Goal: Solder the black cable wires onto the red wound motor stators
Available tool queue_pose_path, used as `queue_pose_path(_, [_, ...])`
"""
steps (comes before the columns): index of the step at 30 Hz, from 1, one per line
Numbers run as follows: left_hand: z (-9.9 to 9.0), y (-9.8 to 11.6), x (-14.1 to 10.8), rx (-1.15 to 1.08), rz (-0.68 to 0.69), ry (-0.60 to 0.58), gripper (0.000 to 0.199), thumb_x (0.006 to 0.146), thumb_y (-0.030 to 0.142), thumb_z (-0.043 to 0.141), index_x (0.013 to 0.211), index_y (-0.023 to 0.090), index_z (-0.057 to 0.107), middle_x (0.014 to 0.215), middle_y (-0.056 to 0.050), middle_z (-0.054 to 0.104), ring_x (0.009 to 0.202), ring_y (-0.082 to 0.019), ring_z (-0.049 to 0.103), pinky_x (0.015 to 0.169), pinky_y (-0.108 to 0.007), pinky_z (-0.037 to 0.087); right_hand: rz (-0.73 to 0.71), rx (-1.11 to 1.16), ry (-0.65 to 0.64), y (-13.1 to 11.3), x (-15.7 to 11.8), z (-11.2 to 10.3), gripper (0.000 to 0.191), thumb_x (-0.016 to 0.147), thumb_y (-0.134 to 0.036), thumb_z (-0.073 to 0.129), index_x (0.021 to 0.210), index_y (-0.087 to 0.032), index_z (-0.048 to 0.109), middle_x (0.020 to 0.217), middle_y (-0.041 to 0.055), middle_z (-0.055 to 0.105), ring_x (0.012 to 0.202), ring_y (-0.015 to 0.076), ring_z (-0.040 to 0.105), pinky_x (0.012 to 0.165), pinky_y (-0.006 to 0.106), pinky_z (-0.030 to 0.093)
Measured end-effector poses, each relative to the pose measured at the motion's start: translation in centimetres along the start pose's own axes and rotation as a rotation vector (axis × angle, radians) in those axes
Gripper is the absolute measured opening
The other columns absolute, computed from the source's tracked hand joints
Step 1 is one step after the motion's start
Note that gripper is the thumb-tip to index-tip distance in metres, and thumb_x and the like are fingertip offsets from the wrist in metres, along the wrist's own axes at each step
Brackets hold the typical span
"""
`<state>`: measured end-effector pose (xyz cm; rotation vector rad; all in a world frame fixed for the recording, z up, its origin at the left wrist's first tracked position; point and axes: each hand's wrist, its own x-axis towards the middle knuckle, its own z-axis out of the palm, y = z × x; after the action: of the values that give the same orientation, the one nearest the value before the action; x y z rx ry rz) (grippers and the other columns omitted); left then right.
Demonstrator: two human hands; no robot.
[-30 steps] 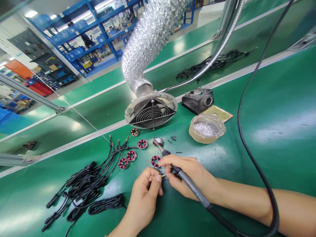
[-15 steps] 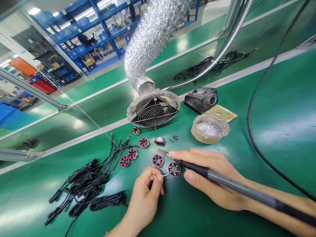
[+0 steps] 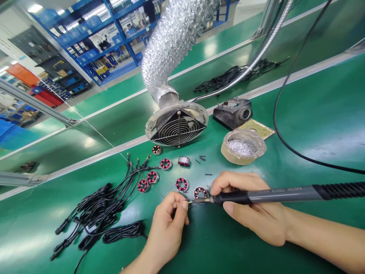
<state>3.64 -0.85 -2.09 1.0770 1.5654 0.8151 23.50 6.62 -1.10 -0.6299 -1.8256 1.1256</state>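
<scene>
My right hand (image 3: 253, 205) is closed around the grey and black handle of a soldering iron (image 3: 273, 194). The iron's tip points left and meets, or nearly meets, the thin wire ends (image 3: 190, 201) pinched in my left hand (image 3: 171, 219). Behind the tip lies a ring-shaped motor stator (image 3: 200, 193) with copper windings, partly covered by the iron. Just left of it is a stator with red windings (image 3: 181, 185). Further back a stator on its edge (image 3: 184, 161) shows its silver side. Whether the wires belong to a cable is hidden by my fingers.
Several black cables (image 3: 97, 213) lie at left, near more stators (image 3: 153, 177). A fume extractor (image 3: 179, 129) with a foil duct (image 3: 168, 49) stands behind. At right are a bowl of solder bits (image 3: 242, 148), a black iron stand (image 3: 234, 112) and a hanging black cord (image 3: 278, 121).
My right hand has swung the soldering iron from pointing up and left to nearly level, bringing its tip down to the wire ends. My left hand has stayed in place.
</scene>
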Motion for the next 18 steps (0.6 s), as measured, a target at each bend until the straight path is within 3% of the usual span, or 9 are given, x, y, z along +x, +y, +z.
queue_pose_path(9, [0.17, 0.07, -0.02, 0.016, 0.004, -0.005, 0.044, 0.087, 0.062, 0.053, 0.073, 0.021, 0.051, 0.056, 0.005, 0.050, 0.056, -0.013, 0.042, 0.057, -0.024, 0.032, -0.021, -0.056, -0.091, -0.58, -0.09, -0.49, 0.014, 0.077, -0.016, 0.048, 0.084, -0.022, 0.058, 0.067, -0.0011, 0.061, 0.052, 0.0130, 0.052, 0.048, 0.025, 0.038])
queue_pose_path(18, [0.17, 0.01, -0.10, 0.012, 0.006, -0.006, 0.044, 0.088, 0.062, 0.052, 0.073, 0.020, 0.051, 0.058, 0.004, 0.050, 0.057, -0.013, 0.042, 0.057, -0.024, 0.032, -0.042, -0.075, -0.052, -1.05, -0.07, -0.85, 0.014, 0.078, -0.016, 0.049, 0.084, -0.023, 0.059, 0.062, -0.0011, 0.055, 0.050, 0.0146, 0.049, 0.047, 0.028, 0.038])
